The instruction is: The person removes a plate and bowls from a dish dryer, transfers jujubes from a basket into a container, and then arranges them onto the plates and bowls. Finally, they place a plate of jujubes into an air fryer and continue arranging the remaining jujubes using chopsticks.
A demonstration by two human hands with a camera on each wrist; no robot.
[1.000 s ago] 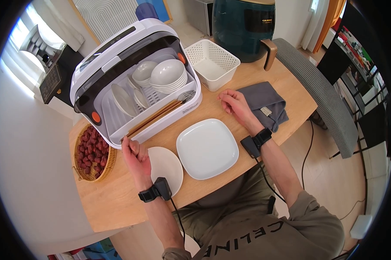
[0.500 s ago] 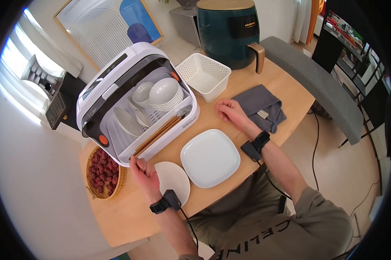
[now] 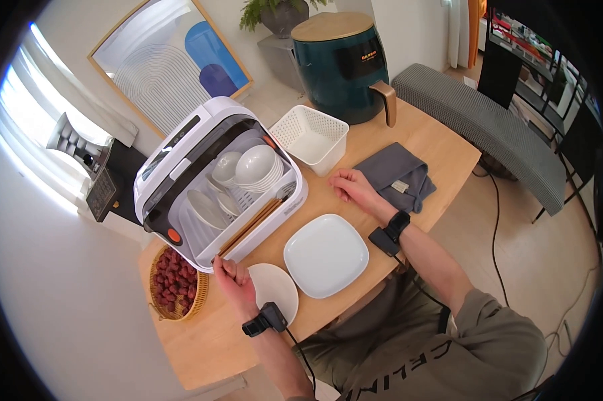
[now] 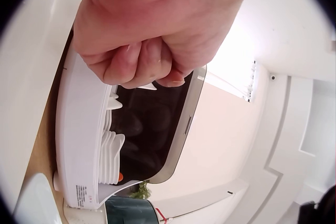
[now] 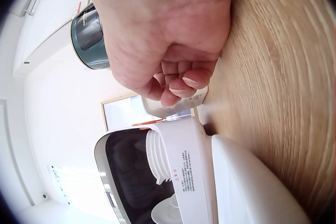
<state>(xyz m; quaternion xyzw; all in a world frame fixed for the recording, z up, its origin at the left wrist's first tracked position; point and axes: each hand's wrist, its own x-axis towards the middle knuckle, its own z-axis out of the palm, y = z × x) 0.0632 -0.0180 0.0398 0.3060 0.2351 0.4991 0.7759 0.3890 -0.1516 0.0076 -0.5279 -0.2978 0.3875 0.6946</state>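
My left hand is over the rim of the round white plate, near the front left corner of the white dish cabinet. Its fingers are loosely curled, with nothing seen in them in the left wrist view. On the wood, between the white basket and the grey cloth, rests my right hand, fingers loosely bent and holding nothing. A square white plate lies between the hands. Inside the lidded cabinet stand stacked white bowls, upright plates and brown chopsticks along the front.
A wicker basket of dark red dates stands left of the cabinet. Behind the right hand are a white perforated basket and a green air fryer with a protruding handle. A grey bench borders the table's far right side.
The head view has tilted upward, so the table and everything on it appear lower and more of the wall shows. Both hands keep their places and their loosely curled pose.
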